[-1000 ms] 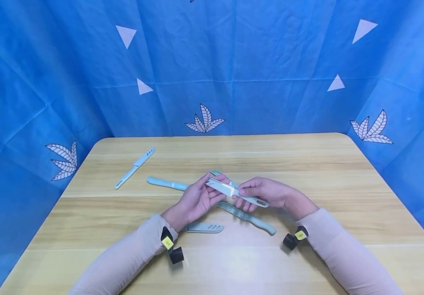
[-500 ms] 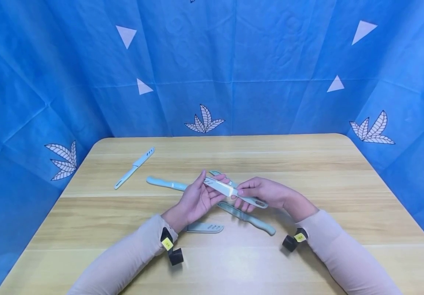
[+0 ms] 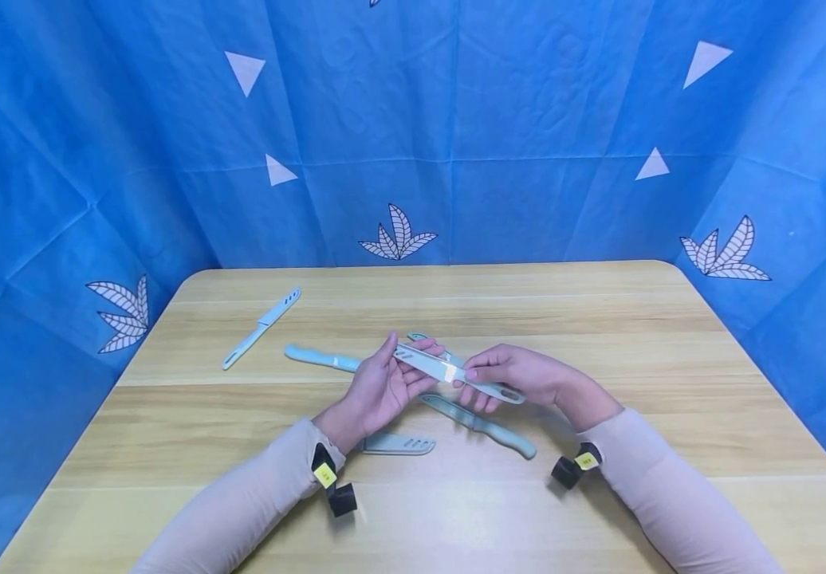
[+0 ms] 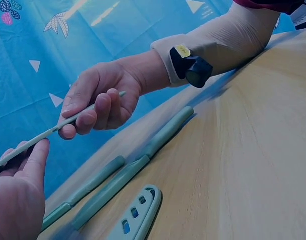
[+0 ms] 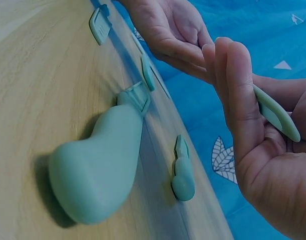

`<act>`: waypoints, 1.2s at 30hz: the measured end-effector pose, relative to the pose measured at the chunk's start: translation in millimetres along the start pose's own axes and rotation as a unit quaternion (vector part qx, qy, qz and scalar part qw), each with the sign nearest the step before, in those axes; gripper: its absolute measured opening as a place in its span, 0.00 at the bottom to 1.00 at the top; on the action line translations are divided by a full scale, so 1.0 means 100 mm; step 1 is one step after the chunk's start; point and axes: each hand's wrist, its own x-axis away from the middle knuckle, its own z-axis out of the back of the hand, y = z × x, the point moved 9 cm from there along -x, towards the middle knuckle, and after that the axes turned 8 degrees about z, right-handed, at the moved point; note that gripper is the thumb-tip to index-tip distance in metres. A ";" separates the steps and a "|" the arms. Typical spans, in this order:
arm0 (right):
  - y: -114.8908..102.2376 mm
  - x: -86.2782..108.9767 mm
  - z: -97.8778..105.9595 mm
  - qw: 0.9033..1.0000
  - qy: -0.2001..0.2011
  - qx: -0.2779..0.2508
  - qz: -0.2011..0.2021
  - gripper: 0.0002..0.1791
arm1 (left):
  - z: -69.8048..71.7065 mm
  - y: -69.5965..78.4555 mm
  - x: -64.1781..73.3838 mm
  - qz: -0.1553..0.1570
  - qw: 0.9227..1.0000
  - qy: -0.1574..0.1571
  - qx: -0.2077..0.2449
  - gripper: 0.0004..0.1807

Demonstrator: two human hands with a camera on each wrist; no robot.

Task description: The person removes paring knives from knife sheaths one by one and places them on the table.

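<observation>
A pale green knife (image 3: 422, 361) with a slotted cover over its blade is held slantwise above the table between both hands. My right hand (image 3: 517, 375) pinches the handle near the blade, thumb on top; the handle's looped end sticks out to the right. At the covered tip, my left hand (image 3: 380, 391) has its thumb on the edge and its fingers spread beneath. In the left wrist view the knife appears edge-on as a thin strip (image 4: 37, 139). Below the hands lies another covered knife (image 3: 479, 425), its thick handle (image 5: 100, 165) large in the right wrist view.
A slim covered knife (image 3: 262, 327) lies at the table's back left. Another knife (image 3: 320, 356) runs partly behind my left hand. A slotted cover (image 3: 400, 444) shows beside the left wrist, and a further green piece (image 3: 418, 337) lies behind the fingers. Blue curtain surrounds the wooden table (image 3: 599, 303).
The knife's tip and my left thumb have shifted slightly left, and the bright reflection on the blade cover has shrunk. Both hands keep their hold; the things on the table stay put.
</observation>
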 end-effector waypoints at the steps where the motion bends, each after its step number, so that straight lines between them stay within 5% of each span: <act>1: 0.00 0.00 0.00 1.000 0.000 -0.001 -0.001 0.19 | 0.00 0.00 0.00 0.000 1.000 0.001 -0.001 0.35; 36: -0.02 0.08 0.03 1.000 -0.011 0.001 0.001 0.20 | 0.04 0.02 0.01 0.005 1.000 0.010 0.008 0.37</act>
